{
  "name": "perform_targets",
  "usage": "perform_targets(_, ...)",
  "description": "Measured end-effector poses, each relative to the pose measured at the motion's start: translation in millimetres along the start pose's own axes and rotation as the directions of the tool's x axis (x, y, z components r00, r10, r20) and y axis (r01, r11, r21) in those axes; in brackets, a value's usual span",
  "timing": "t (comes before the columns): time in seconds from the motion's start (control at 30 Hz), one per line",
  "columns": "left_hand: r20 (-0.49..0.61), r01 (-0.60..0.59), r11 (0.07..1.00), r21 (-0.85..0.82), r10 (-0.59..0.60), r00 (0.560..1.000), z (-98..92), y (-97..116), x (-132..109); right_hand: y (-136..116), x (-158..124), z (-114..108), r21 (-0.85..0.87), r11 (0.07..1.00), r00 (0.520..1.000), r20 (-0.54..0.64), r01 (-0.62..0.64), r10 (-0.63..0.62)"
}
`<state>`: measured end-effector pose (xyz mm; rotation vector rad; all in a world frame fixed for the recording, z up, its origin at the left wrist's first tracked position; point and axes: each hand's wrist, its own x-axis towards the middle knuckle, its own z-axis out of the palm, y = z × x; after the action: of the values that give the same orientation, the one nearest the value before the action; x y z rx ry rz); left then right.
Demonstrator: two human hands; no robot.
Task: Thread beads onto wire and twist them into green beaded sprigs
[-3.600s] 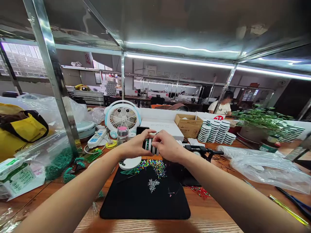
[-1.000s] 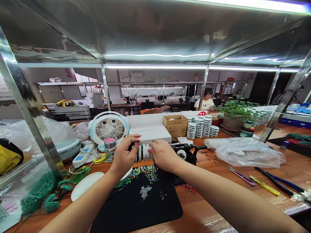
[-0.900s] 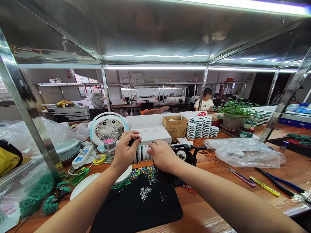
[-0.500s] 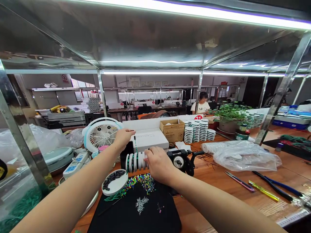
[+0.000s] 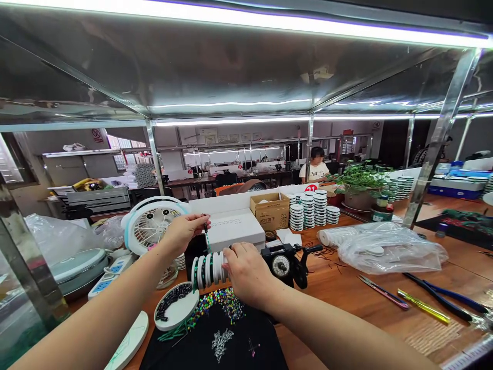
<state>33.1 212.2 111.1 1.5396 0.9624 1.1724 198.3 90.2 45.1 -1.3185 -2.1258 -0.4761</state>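
My left hand [image 5: 185, 234] is raised above the spools, thumb and fingers pinched on the dark end of a green line [image 5: 208, 239]. A small black piece shows on the line just under the fingertips, and the line runs down to a row of white spools [image 5: 208, 270]. Green line and black pieces are wound on some of these spools. Wrapped round the right end of the row is my right hand [image 5: 248, 272], its fingertips partly hidden. Just right of it stands a black winding device [image 5: 283, 264] with a dial and a crank handle.
A white dish [image 5: 181, 308] of black tubes, colourful beads [image 5: 221, 300] and metal clips [image 5: 221, 343] lie in front. Behind are a fan [image 5: 154, 226], a white box [image 5: 234, 228] and stacked spools [image 5: 308, 210]. Pliers [image 5: 442, 295] and a plastic bag [image 5: 389, 249] lie right.
The view has shifted slightly. My left hand has come a little lower and nearer the spools, still pinching the line. My right hand stays on the spools.
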Motion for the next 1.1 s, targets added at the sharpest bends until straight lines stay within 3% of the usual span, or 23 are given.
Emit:
perform_targets(0.23,0.011,-0.108,0.993,0.046,0.108,0.994,1.5,7,-21,-1,-1,0,-0.016,1.000,1.000,-0.024,0.006,-0.006)
perform_targets(0.4,-0.065,-0.224,0.949,0.223,0.243,0.968,5.3,17,-33,0,-1,2,-0.010,1.000,0.999,-0.025,0.026,-0.026)
perform_targets(0.5,-0.054,-0.325,0.882,0.340,0.364,0.930,10.8,26,-52,1,0,4,-0.009,1.000,1.000,-0.022,0.021,-0.021)
perform_targets(0.57,-0.004,-0.434,0.798,0.418,0.479,0.878,14.4,28,-72,1,0,4,-0.010,1.000,1.000,-0.015,0.014,-0.014)
perform_targets(0.67,0.119,-0.612,0.607,0.508,0.654,0.747,16.1,18,-109,2,1,5,-0.006,1.000,1.000,-0.001,0.008,-0.008)
perform_targets(0.77,0.370,-0.778,0.273,0.565,0.759,0.536,10.4,-14,-144,3,2,4,-0.007,1.000,1.000,0.005,0.011,-0.011)
perform_targets(0.8,0.469,-0.814,0.158,0.558,0.750,0.467,7.1,-28,-153,3,2,4,-0.010,1.000,1.000,0.008,0.014,-0.014)
perform_targets(0.83,0.546,-0.831,0.074,0.551,0.722,0.426,3.4,-43,-160,3,3,3,-0.013,1.000,1.000,0.014,0.016,-0.016)
perform_targets(0.87,0.603,-0.828,0.032,0.560,0.670,0.434,-0.2,-58,-164,3,4,2,-0.014,1.000,1.000,0.023,0.016,-0.015)
perform_targets(0.97,0.616,-0.785,-0.050,0.617,0.652,0.442,-8.9,-90,-164,3,9,-2,-0.012,1.000,0.996,0.088,-0.021,0.022)
perform_targets(1.1,0.572,-0.722,-0.136,0.678,0.715,0.402,-13.0,-101,-150,6,18,-6,-0.015,0.998,0.979,0.191,-0.063,0.064)
